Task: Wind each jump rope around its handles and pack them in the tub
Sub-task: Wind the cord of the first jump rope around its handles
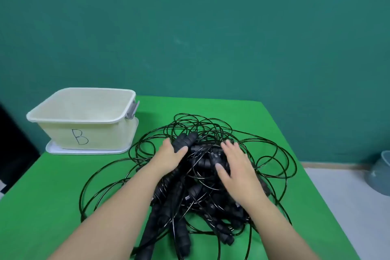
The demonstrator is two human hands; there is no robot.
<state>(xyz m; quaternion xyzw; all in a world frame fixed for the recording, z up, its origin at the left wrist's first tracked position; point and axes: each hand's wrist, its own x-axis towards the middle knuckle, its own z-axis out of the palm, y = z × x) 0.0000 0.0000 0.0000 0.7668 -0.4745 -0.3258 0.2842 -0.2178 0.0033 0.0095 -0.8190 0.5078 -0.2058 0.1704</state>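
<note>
Both hands on the jump ropes: left hand gripping a handle, right hand flat; tub empty.

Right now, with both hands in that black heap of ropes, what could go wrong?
The jump ropes lie in one tangled pile, cords looped through each other, so lifting the handle that the left hand grips may drag others along or tighten knots. Loops reach close to the table edge on the right and could slide off. The tub stands empty at the far left corner, near the edge; a snagged cord might tug it.
</note>
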